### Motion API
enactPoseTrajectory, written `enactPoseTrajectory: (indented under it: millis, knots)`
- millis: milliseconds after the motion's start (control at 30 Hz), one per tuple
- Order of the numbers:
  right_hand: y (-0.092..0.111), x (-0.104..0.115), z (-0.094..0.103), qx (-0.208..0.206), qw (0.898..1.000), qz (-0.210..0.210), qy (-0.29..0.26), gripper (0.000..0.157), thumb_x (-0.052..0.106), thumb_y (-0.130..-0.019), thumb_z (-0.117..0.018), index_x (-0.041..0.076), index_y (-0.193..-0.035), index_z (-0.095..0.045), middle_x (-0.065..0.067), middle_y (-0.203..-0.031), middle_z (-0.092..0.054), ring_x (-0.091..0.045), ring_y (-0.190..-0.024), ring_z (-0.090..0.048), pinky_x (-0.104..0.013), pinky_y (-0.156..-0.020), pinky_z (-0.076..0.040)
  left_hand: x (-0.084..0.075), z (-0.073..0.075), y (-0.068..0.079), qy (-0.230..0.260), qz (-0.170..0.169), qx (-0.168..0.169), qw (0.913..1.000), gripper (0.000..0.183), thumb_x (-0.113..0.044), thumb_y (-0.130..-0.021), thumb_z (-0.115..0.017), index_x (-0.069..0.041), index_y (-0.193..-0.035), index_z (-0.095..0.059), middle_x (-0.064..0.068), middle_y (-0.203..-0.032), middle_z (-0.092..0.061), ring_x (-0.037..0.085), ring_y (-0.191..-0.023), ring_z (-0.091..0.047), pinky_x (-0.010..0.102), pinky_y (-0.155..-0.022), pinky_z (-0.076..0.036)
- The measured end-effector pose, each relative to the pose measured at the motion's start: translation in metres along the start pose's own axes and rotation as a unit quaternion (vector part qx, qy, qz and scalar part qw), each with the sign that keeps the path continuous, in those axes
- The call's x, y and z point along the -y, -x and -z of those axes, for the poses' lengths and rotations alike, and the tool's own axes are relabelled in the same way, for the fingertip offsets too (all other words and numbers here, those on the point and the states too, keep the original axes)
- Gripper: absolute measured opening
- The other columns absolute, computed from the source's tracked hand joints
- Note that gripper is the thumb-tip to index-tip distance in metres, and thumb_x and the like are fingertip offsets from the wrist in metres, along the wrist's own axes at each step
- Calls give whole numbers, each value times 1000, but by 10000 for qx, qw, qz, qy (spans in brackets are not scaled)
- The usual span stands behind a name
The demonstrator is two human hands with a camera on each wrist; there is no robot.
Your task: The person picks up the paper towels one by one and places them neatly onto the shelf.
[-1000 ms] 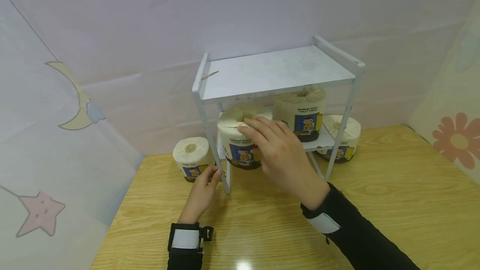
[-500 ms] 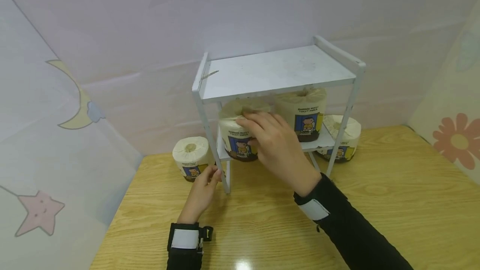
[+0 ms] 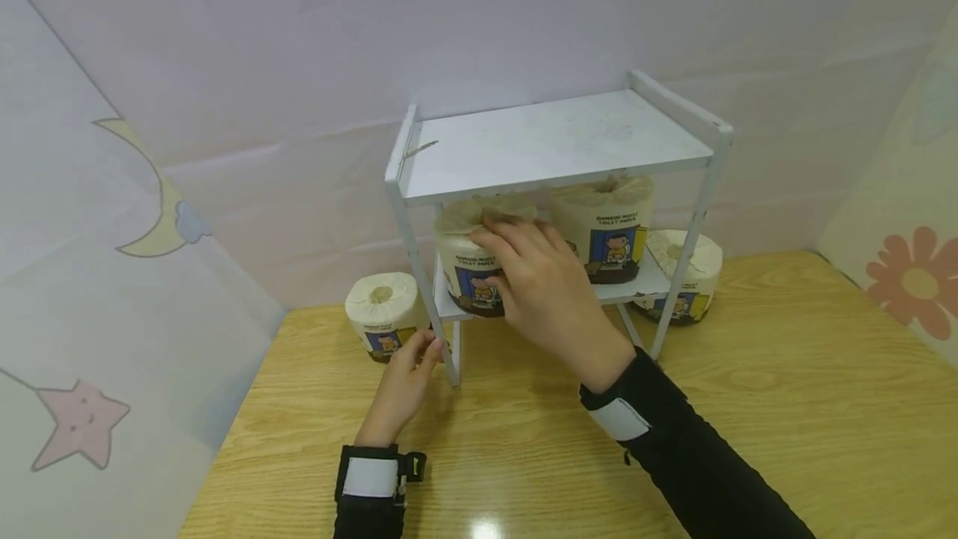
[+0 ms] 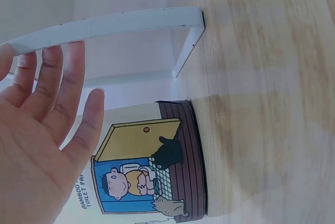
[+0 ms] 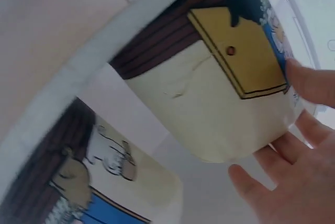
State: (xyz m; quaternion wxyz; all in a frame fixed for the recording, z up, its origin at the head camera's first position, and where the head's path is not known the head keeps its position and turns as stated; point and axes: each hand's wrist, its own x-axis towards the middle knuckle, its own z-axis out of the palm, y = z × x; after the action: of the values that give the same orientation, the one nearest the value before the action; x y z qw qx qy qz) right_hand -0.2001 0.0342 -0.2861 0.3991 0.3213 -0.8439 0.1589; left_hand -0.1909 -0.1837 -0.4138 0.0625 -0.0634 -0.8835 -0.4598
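My right hand grips a wrapped toilet paper roll by its top and side, thumb on the printed front. That roll stands upright at the left of the lower tier of a small white shelf rack. Beside it on the same tier is a second toilet paper roll. Low at the rack's front left leg, my left hand pinches the leg between thumb and fingers. In the right wrist view, the held roll sits right at the shelf's front edge.
On the wooden table, one toilet paper roll stands left of the rack and another roll stands to its right, partly behind a leg. The rack's top board overhangs the lower tier. A pale wall backdrop rises close behind.
My right hand has moved the roll back and slightly left, from in front of the rack onto the lower tier under the top board. The left hand has stayed on the leg.
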Motion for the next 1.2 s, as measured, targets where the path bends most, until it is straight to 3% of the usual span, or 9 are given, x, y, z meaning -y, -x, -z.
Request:
enactPoseTrajectory:
  millis: [133,233,567,867,1200]
  knots:
    - [-3,5,0,-188,9995,25,239,42,28,-84,-68,9,-120,-61,-13,-120,-67,-27,-113,-56,-45,-98,-46,0,-1,1,8,-18,-12,10000,35,-41,-97,-42,-12,-105,-60,10,-104,-69,23,-98,-62,50,-86,-51]
    - [-5,7,0,-283,9991,24,311,43,28,-82,-69,9,-119,-62,-12,-115,-69,-27,-109,-58,-44,-95,-48,0,-1,1,37,-14,-5,10000,36,-42,-97,-42,-12,-104,-60,10,-105,-69,23,-98,-61,50,-86,-50]
    - [-7,9,-5,-54,9985,-57,545,45,22,-76,-76,12,-117,-62,-10,-114,-68,-26,-107,-58,-43,-91,-51,1,-1,0,41,3,7,10000,37,-44,-97,-41,-13,-105,-60,9,-105,-69,22,-100,-61,50,-87,-50]
    - [-7,-5,-9,-36,9995,-90,-298,44,20,-77,-74,12,-118,-61,-10,-121,-65,-25,-115,-55,-46,-100,-46,-1,-1,0,-57,32,-3,10000,34,-41,-98,-42,-14,-105,-60,10,-106,-69,22,-100,-61,49,-86,-51]
    - [-3,-16,-16,-34,9987,-47,-503,45,14,-79,-72,12,-122,-59,-9,-128,-63,-25,-120,-53,-44,-104,-44,-3,-1,1,-164,63,27,9998,35,-43,-97,-41,-14,-107,-59,9,-105,-68,22,-99,-60,48,-84,-51]
